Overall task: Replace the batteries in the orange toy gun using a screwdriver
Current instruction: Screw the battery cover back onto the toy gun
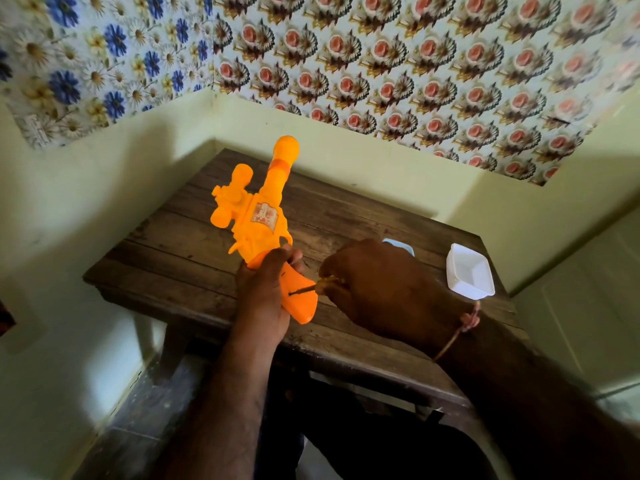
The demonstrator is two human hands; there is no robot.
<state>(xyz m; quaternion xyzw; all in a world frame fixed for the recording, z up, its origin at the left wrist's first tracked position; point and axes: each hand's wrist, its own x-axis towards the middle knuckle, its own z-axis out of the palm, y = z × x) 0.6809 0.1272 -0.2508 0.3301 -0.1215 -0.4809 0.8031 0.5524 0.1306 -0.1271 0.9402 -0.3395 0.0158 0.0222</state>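
The person stands over a dark wooden surface (194,244) pushed into a corner of the room. The left hand (265,296) holds the orange gun (258,216) up above the near-left part of the surface, its fingers (294,259) curled round the gun just where the handle meets the body, so the barrel points up and away toward the far-left corner. The handle juts out below and to the right of that hand, over the near edge. The right hand (377,289) grips the screwdriver (313,288), its fingers closed round the handle so that most of it is hidden; only a bit of yellowish handle and the dark shaft show. The shaft lies nearly level, and its tip sits against the flat side of the gun's handle, at a small dark mark there. I cannot tell whether that mark is a screw head or a hole. A thin cord (464,327) is tied round the right wrist. By the right edge of the surface sits a white tray (469,271), and a light blue thing (401,244) peeps out behind the right hand, mostly hidden. Flowered paper (415,64) covers the walls above the corner.
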